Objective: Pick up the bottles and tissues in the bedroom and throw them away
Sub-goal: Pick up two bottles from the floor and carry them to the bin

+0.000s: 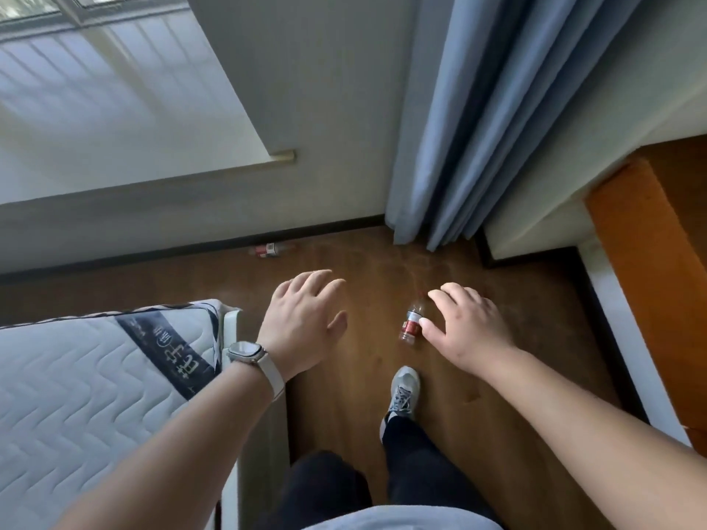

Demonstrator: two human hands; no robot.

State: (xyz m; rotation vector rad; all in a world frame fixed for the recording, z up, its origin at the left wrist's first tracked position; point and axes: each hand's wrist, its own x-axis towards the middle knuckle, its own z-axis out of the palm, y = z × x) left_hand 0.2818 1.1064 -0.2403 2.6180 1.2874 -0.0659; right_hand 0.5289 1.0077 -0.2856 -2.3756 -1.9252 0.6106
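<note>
Near bottle (412,321): lay on its side on the wooden floor (344,407), just ahead of the shoe (401,392); round and probably light, so likely to roll off toward the curtain (440,147) if nudged by fingertips rather than clasped.
Far bottle (269,249): lay against the dark skirting (153,257), well apart from both hands; easily overlooked, or shoved along the wall by a hasty reach.
Tissues: none seen from here; possibly missed if hidden beyond the mattress (95,376).
Mattress corner: sat close on the left; risked a knock when bending down.
Right hand (468,327): spread wide, fingers relaxed, held nothing; thumb overlapped the near bottle in the view, yet impossible to tell whether touching; judged more likely to hover above it.
Left hand (304,319): spread wide too, palm down, gripped nothing; wore a watch (246,353) at the wrist.
Stage: judged as reaching down, with nothing yet picked up.
</note>
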